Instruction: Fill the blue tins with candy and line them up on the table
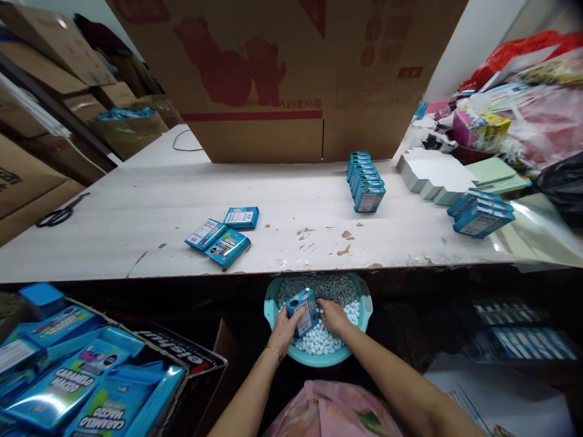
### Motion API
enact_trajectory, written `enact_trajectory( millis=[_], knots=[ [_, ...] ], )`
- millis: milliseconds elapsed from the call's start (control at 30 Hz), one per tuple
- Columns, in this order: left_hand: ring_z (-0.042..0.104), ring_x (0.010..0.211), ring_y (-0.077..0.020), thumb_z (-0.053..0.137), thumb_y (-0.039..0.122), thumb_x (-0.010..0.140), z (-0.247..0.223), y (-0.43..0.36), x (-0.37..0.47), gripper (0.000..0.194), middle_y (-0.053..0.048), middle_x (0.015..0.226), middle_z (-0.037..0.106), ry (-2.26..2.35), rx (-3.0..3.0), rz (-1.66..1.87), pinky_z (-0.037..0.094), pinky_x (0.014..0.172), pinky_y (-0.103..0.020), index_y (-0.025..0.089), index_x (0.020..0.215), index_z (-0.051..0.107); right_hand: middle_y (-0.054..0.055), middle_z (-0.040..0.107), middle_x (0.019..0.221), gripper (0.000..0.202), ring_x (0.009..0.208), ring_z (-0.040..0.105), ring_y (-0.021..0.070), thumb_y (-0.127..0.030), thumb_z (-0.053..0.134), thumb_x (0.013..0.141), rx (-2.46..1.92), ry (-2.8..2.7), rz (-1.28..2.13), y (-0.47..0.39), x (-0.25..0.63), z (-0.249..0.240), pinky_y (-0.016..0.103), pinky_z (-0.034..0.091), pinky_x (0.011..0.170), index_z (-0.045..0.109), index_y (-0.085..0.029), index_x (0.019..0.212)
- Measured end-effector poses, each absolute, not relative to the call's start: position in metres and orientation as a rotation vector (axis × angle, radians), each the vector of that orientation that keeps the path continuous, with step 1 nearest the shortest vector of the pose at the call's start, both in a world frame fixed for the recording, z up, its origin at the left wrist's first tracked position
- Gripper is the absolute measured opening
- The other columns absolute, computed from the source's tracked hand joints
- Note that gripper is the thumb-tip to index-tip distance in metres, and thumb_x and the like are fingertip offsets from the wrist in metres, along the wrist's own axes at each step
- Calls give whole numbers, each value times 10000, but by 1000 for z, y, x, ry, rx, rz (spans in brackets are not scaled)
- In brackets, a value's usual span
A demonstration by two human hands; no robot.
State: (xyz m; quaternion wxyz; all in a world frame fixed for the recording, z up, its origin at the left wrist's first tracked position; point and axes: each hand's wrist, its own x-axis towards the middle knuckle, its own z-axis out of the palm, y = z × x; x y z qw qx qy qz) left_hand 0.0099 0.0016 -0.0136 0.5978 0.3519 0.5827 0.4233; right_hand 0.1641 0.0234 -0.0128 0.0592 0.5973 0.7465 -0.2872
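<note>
My left hand (285, 331) is closed round a small blue candy box (304, 312), held tilted over a turquoise basin (314, 359). White pellet-like candies (319, 340) fill much of that basin. Close to the box's right side is my right hand (333, 317), its fingers curled together above the candies; whatever they may hold is too small to make out.
Three blue packs (230, 246) lie on the white table (150, 218). A row of blue boxes (368, 197) stands before a large carton (291, 136). More blue boxes (483, 215) stand right. Scissors (57, 216) lie left. A carton below holds blue packs (73, 382).
</note>
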Motion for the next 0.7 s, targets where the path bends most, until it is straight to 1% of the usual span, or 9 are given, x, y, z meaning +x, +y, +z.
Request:
enact_trajectory(
  millis=[167, 267, 367, 500, 633, 700],
  knots=[
    [567, 932, -226, 613, 402, 629, 6, -5, -20, 471, -93, 991, 625, 1494, 1002, 1021, 419, 856, -369, 123, 1002, 544, -4, 584, 1079, 329, 1007, 515, 162, -255, 441, 769, 1812, 2337, -942, 29, 193, 1, 237, 358, 780, 491, -278, 1093],
    [561, 933, -213, 592, 393, 649, 11, -8, -33, 434, -76, 989, 622, 1551, 1136, 1014, 413, 860, -345, 129, 990, 547, -5, 596, 1055, 324, 1006, 514, 174, -252, 459, 751, 1803, 2369, -954, 30, 217, 28, 249, 361, 772, 515, -285, 1069],
    [571, 884, -195, 581, 372, 658, 10, -9, -30, 415, -61, 936, 633, 1547, 1253, 1005, 419, 841, -324, 129, 993, 540, -11, 600, 1045, 313, 986, 522, 183, -261, 473, 742, 1768, 2414, -916, 31, 228, 63, 260, 367, 755, 529, -293, 1049],
    [574, 851, -182, 567, 327, 665, 7, -6, -12, 398, -46, 904, 633, 1516, 1398, 952, 427, 817, -314, 145, 1017, 533, 0, 601, 1041, 291, 952, 536, 186, -277, 478, 747, 1643, 2498, -787, 33, 224, 108, 258, 375, 725, 539, -280, 1032],
    [549, 930, -179, 562, 272, 657, 1, -2, 1, 399, -51, 998, 609, 1439, 1490, 955, 402, 857, -307, 173, 1042, 535, 34, 621, 955, 255, 870, 564, 190, -281, 485, 753, 1431, 2547, -502, 34, 206, 135, 252, 377, 658, 548, -251, 998],
    [531, 974, -186, 569, 252, 647, -3, -1, 4, 416, -61, 1042, 593, 1416, 1494, 970, 386, 882, -311, 175, 1054, 533, 59, 622, 884, 204, 810, 571, 184, -230, 458, 769, 1352, 2562, -333, 32, 195, 139, 255, 370, 639, 553, -211, 948]
  ],
)
